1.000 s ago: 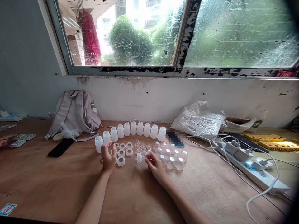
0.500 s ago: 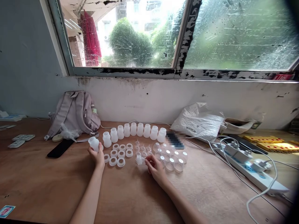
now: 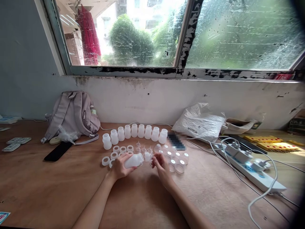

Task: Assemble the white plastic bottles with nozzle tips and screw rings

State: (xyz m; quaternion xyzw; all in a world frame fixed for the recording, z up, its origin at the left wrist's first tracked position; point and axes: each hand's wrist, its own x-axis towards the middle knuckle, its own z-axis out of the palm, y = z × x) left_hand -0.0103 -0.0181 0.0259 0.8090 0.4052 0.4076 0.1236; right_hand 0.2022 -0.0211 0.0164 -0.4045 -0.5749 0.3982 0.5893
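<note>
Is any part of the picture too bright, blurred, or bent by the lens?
Head view: daylight through the window is overexposed at the top; a patch on the table is pixelated; the window frame bows from lens distortion; the right corners darken; both hands stay sharp.

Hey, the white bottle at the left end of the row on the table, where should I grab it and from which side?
Probably grip the leftmost bottle around its wide lower body, coming from its left. It stands upright, that side looks open, while the next bottle sits close on its right and loose rings lie in front. The neck is narrower and offers less hold.
</note>
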